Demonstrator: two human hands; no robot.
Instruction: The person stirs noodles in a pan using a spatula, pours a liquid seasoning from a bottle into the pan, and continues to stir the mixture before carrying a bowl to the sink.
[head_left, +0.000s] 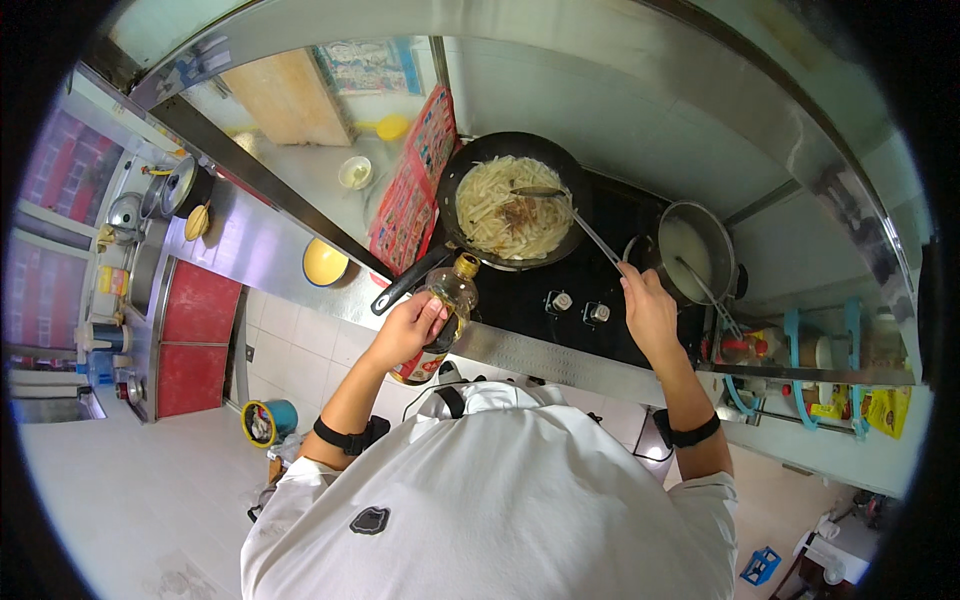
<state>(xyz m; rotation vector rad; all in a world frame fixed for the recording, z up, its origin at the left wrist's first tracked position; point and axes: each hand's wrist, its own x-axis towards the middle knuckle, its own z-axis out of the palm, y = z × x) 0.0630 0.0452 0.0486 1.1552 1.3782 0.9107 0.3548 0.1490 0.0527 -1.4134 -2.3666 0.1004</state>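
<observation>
My left hand (412, 328) grips a clear bottle (454, 291) of dark liquid, its uncapped neck tilted toward the stove. In my right hand (648, 311) is the handle of a long metal spatula or ladle (598, 238), whose head rests over the food in the wok. The black wok (577, 180) stands on the black glass cooktop (517, 304). Pale shredded strips (495, 202), perhaps potato or radish, fill its middle, with a brown sauce patch on top. The bottle's mouth is just below the wok's near rim, apart from it.
Right of the wok stands a metal pot (686, 247) with whitish liquid and a ladle. A red printed splash screen (416, 187) borders the wok's left side. Farther left are a yellow bowl (325, 262), a small white bowl (355, 173) and a wooden cutting board (289, 97). A bin (279, 422) stands on the floor.
</observation>
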